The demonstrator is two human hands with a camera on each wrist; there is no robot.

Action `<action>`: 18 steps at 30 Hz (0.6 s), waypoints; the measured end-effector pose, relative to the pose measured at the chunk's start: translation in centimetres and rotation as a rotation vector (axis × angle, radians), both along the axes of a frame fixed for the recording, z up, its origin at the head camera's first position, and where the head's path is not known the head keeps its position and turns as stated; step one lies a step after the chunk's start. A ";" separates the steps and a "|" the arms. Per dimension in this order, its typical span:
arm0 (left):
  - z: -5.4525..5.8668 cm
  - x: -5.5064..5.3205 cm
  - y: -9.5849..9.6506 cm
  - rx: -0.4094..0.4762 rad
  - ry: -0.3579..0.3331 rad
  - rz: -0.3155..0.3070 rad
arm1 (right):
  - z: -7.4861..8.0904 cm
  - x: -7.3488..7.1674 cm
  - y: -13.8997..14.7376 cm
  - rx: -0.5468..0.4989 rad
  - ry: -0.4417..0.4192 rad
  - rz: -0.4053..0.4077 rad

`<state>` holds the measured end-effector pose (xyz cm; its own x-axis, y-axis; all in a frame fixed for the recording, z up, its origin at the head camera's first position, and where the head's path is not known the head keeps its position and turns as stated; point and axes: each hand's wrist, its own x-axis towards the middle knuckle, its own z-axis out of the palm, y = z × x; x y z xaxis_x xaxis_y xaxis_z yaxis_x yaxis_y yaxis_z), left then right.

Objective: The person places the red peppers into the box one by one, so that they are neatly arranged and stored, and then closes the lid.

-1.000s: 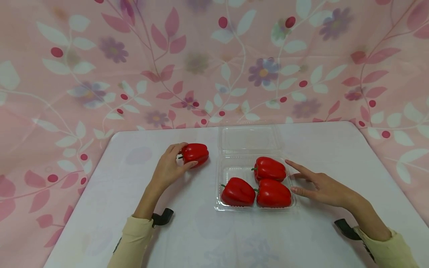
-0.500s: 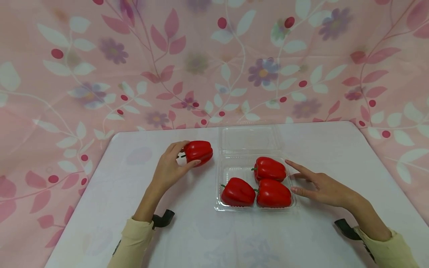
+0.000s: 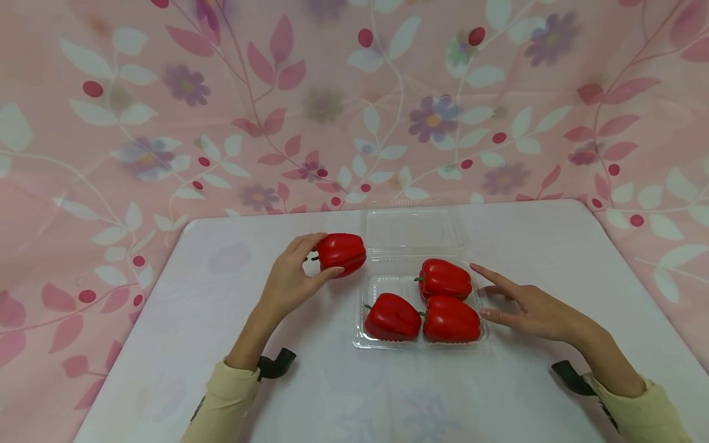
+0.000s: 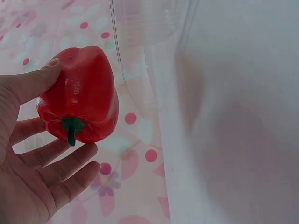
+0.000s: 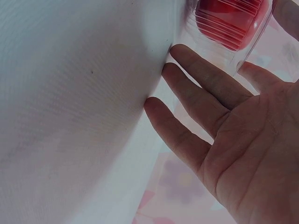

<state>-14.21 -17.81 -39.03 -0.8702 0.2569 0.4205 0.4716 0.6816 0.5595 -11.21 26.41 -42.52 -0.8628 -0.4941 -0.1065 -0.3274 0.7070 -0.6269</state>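
My left hand (image 3: 292, 274) holds a red bell pepper (image 3: 343, 254) between thumb and fingers, at the left side of a clear plastic clamshell box (image 3: 388, 269). In the left wrist view the pepper (image 4: 81, 95) shows its green stem toward the palm. Inside the box lie three more red peppers: one front left (image 3: 392, 318), one front right (image 3: 452, 320) and one behind it (image 3: 445, 280). My right hand (image 3: 532, 311) rests at the box's right edge, fingers spread. The right wrist view shows that hand (image 5: 247, 135) beside the ribbed wall, with red behind it.
The box's lid (image 3: 412, 229) lies folded back toward the rear of the white table (image 3: 343, 394). A pink floral cloth (image 3: 332, 111) hangs behind the table. Each wrist carries a dark mount, the left one (image 3: 277, 364) low over the table.
My left hand has lifted the pepper and carried it to the right, up to the box's left edge. The right hand and the three peppers in the box have stayed put.
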 end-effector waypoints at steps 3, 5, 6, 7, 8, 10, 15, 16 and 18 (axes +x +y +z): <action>0.2 0.2 0.4 0.002 -0.003 -0.014 | 0.0 0.0 0.0 0.008 -0.006 -0.004; 0.4 0.3 0.7 0.002 -0.004 -0.022 | 0.0 0.0 0.0 0.013 -0.008 -0.006; 0.4 0.4 0.9 0.002 -0.002 -0.026 | 0.1 0.0 0.0 0.013 -0.010 -0.006; 0.5 0.4 1.0 0.000 0.002 -0.030 | 0.1 0.0 0.0 0.015 -0.010 -0.006; 0.5 0.4 1.1 0.001 0.006 -0.036 | 0.1 0.0 0.0 0.014 -0.010 -0.005; 0.6 0.5 1.4 0.001 0.012 -0.052 | 0.0 0.0 0.0 0.012 -0.008 -0.003; 0.6 0.6 2.0 -0.007 0.014 -0.097 | 0.0 0.1 0.0 0.015 -0.006 -0.007; 0.6 0.6 2.2 -0.010 0.011 -0.105 | 0.0 0.1 0.0 0.015 -0.008 -0.008; 0.5 0.6 2.4 -0.015 0.008 -0.114 | 0.0 0.1 0.0 0.017 -0.013 -0.011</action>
<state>-13.60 -15.40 -38.52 -0.8314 0.3602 0.4230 0.5511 0.6314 0.5456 -11.12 26.40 -42.51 -0.8668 -0.4826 -0.1257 -0.3118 0.7211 -0.6188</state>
